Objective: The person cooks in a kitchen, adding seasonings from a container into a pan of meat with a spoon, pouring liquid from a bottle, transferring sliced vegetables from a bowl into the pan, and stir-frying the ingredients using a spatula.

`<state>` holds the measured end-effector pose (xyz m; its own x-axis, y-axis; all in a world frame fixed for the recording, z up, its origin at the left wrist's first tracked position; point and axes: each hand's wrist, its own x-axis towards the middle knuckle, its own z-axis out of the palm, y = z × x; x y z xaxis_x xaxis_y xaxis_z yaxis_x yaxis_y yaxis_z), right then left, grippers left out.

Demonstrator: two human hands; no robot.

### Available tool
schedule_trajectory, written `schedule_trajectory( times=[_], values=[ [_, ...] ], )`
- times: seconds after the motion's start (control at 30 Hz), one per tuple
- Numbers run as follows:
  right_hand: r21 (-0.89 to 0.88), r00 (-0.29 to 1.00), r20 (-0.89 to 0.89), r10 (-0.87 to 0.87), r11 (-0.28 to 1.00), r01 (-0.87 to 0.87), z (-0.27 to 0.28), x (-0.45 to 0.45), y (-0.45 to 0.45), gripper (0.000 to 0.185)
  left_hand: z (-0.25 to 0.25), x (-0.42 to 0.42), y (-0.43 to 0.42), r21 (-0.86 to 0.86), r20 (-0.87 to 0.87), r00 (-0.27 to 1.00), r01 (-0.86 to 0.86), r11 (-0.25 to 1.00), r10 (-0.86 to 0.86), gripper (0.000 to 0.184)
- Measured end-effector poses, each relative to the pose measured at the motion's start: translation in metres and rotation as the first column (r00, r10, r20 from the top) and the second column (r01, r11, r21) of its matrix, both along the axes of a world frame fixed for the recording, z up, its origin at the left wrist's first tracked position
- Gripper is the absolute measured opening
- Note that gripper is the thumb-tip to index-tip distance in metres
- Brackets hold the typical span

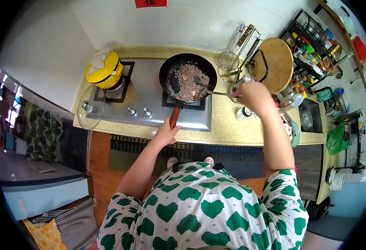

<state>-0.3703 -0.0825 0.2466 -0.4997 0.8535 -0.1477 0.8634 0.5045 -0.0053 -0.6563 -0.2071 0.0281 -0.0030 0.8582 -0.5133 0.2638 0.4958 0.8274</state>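
Left arm: reaches forward from the lower left, elbow bent, the wrist low and close to the stove's front edge.
Left hand (165, 133): curled nearly closed around the near end of the wooden handle (175, 118).
Right arm: stretches farther forward, forearm slanting inward, wrist bent so the hand drops toward the left.
Right hand (251, 96): fingers drawn together, pinching the end of a slim metal spatula (221, 93).
Pan (165, 76): round, dark and smooth-walled, directly ahead of the left hand and left of the right hand, over a black grate (197, 106).
Pan handle's line: reddish-brown, pointing back toward the body and slightly left.
Spatula's line: long axis running crosswise, its head leftward of the right hand, among the food.
Minced food (190, 81): crumbly, pinkish-grey, loosely heaped beyond the left hand.
Stove (139, 89): brushed metal, spreading leftward from the pan.
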Motion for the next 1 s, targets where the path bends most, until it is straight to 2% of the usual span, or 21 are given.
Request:
schedule_trajectory(
  times=[0.07,0.2,0.23,0.3,0.33,0.37,0.53,0.63,0.77,0.8,0.9,0.93,0.97,1.0],
  values=[
    [0.022,0.992,-0.124,-0.012,1.0,0.015,-0.032,0.001,0.008,0.02,-0.001,0.0,0.001,-0.009,-0.006,1.0,-0.002,1.0,0.002,0.062],
    [-0.097,0.914,-0.345,-0.214,0.977,0.192,-0.079,-0.002,0.012,0.022,-0.004,0.0,0.001,-0.015,-0.012,1.0,-0.013,1.0,0.012,0.063],
    [-0.1,0.878,-0.42,-0.229,0.973,0.206,-0.109,0.001,0.02,0.024,-0.004,0.001,0.001,-0.012,-0.007,1.0,-0.017,1.0,0.017,0.062],
    [-0.07,0.85,-0.468,-0.24,0.969,0.236,-0.144,-0.003,0.021,0.025,-0.002,0.001,0.0,-0.01,0.0,1.0,-0.023,1.0,0.023,0.062],
    [-0.113,0.828,-0.493,-0.267,0.963,0.244,-0.156,-0.006,0.018,0.027,-0.002,0.001,0.0,-0.015,-0.002,1.0,-0.023,1.0,0.023,0.062],
    [-0.055,0.85,-0.474,-0.229,0.971,0.231,-0.166,-0.005,0.014,0.027,-0.004,0.001,0.0,-0.02,-0.005,1.0,-0.024,1.0,0.024,0.061],
    [-0.046,0.826,-0.496,-0.269,0.958,0.284,-0.183,0.025,0.007,0.029,0.001,0.004,-0.002,-0.016,-0.018,0.998,-0.063,0.998,0.062,0.057],
    [-0.125,0.814,-0.515,-0.27,0.963,0.241,-0.18,0.041,0.01,0.031,-0.004,0.003,-0.003,-0.008,-0.016,0.997,-0.078,0.997,0.078,0.055],
    [-0.329,0.719,-0.582,-0.38,0.919,0.22,-0.172,0.046,0.009,0.045,-0.007,0.004,-0.003,-0.003,-0.004,0.995,-0.104,0.995,0.104,0.057],
    [-0.432,0.621,-0.628,-0.469,0.874,0.223,-0.177,0.053,0.012,0.039,-0.007,0.005,-0.004,-0.006,0.003,0.993,-0.114,0.993,0.114,0.058],
    [-0.141,0.406,-0.828,-0.388,0.843,0.518,-0.184,0.088,0.023,0.03,-0.009,0.001,-0.003,-0.01,0.019,0.995,-0.098,0.995,0.098,0.059],
    [0.034,0.453,-0.839,-0.302,0.801,0.597,-0.191,0.105,0.031,0.027,-0.011,0.0,-0.003,-0.015,0.019,0.995,-0.1,0.995,0.1,0.06],
    [0.324,0.667,-0.714,-0.213,0.744,0.584,-0.196,0.126,0.04,0.033,-0.012,0.0,-0.003,-0.02,0.018,0.994,-0.104,0.994,0.105,0.061],
    [0.285,0.642,-0.716,-0.275,0.725,0.627,-0.196,0.137,0.046,0.035,-0.008,0.001,-0.002,-0.037,0.027,0.994,-0.105,0.994,0.106,0.062]
  ],
)
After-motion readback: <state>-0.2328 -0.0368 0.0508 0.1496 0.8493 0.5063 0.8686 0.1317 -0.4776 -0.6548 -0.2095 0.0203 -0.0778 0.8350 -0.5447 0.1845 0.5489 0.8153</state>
